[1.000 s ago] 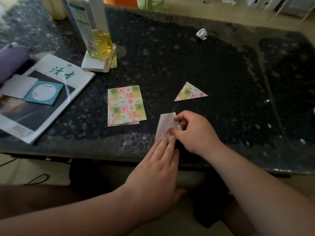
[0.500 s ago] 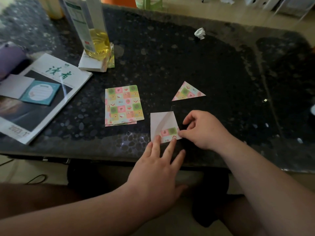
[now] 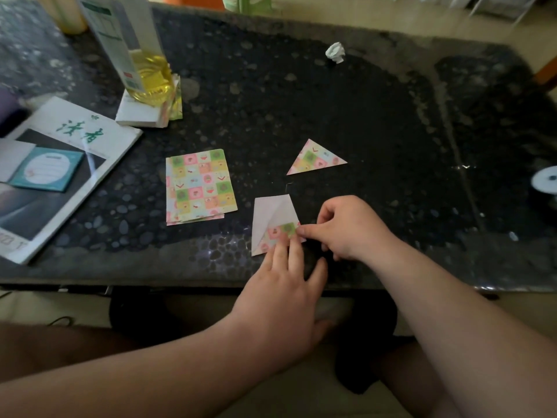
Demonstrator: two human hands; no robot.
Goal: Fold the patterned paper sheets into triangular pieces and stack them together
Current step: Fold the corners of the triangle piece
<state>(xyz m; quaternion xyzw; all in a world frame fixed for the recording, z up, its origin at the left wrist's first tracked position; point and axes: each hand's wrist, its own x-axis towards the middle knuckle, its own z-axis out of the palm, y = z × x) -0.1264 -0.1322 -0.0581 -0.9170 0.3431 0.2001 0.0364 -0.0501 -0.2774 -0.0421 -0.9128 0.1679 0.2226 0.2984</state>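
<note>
One bottle (image 3: 148, 74), upper left, holds yellow liquid; at the table (image 3: 168, 268) edge our left hand (image 3: 283, 297) presses the sheet (image 3: 268, 214) with straight fingers, right hand (image 3: 349, 229) pinches it.

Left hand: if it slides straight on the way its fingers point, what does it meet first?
The left hand presses its fingers on the sheet, so it would cross that sheet's white back first. Beyond it, probably the triangle, though depth is unclear.
</note>
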